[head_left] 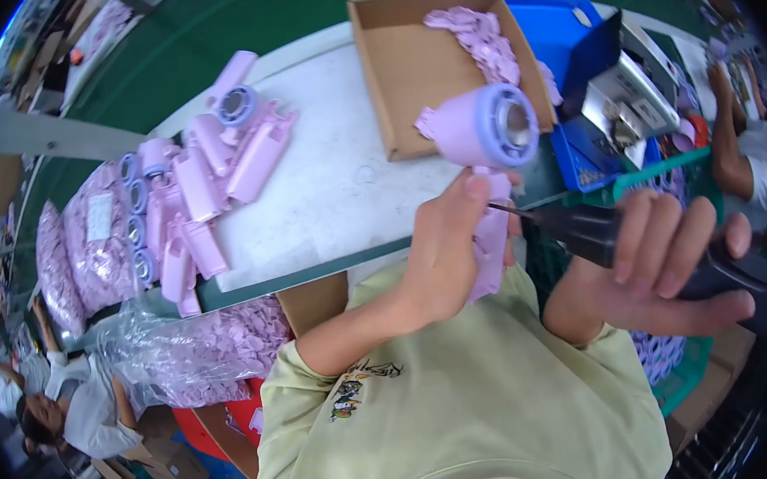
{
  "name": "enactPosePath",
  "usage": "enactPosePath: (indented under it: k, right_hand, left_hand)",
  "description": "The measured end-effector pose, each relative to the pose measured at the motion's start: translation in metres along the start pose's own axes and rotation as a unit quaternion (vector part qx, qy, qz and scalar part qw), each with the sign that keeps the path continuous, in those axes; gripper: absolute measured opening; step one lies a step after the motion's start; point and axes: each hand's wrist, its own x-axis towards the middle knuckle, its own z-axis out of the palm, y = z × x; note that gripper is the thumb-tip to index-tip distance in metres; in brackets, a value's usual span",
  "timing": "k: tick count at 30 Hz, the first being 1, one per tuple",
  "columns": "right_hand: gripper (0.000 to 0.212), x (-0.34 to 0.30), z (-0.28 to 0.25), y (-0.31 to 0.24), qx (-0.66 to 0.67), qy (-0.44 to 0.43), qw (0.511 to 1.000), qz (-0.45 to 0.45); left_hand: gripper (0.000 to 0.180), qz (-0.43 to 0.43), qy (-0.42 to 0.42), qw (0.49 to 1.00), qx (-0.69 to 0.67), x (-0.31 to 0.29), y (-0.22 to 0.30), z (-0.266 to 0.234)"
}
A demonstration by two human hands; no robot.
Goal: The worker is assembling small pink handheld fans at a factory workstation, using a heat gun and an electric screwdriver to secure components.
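My left hand (448, 243) is closed round the handle of a pink hair dryer (481, 129), whose round head with a lilac-blue ring points up and to the right. In my right hand (660, 270) lies a black electric screwdriver (579, 230), gripped from the side. Its thin bit reaches left to the dryer's handle, close by my left fingers. Whether the tip sits in a screw is too small to tell. Several pink dryer housings (201, 182) and lilac-ringed heads (237, 104) lie in a heap on the left of the white table (320, 145).
Behind the dryer stands a cardboard box (396, 74) holding small pink parts (480, 39). Blue bins (556, 19) and a metal device (630, 90) are to its right. Bagged pink parts (95, 228) fill the left end. A green basket (687, 377) stands low at right. Other people work on both sides.
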Motion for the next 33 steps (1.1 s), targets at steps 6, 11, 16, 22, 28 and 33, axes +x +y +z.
enactPosePath:
  k: [6, 11, 16, 22, 28, 33]
  right_hand:
    - [0.040, 0.012, -0.037, -0.029, -0.018, 0.016, 0.996, -0.084]
    - [0.026, 0.004, -0.062, -0.024, -0.155, 0.139, 0.978, 0.017]
    - [0.023, 0.002, -0.073, 0.001, -0.323, 0.188, 0.928, -0.002]
    - [0.031, 0.010, -0.098, -0.005, -0.508, 0.196, 0.839, -0.002]
    - [0.034, 0.014, -0.080, 0.027, -0.611, 0.230, 0.723, -0.226]
    - [0.030, -0.023, -0.034, 0.071, -0.581, -0.128, 0.790, -0.145]
  left_hand:
    - [0.040, 0.039, -0.119, 0.962, 0.241, 0.084, 0.087, -0.051]
    - [0.047, 0.086, 0.043, 0.884, 0.457, 0.219, 0.135, -0.097]
    - [0.056, 0.199, 0.095, 0.764, 0.607, 0.309, 0.099, -0.162]
    - [0.061, 0.113, 0.094, 0.622, 0.770, 0.234, 0.143, -0.208]
    - [0.058, -0.060, 0.060, 0.574, 0.814, 0.178, 0.150, -0.247]
    - [0.054, 0.077, 0.118, 0.608, 0.781, 0.172, 0.146, -0.261]
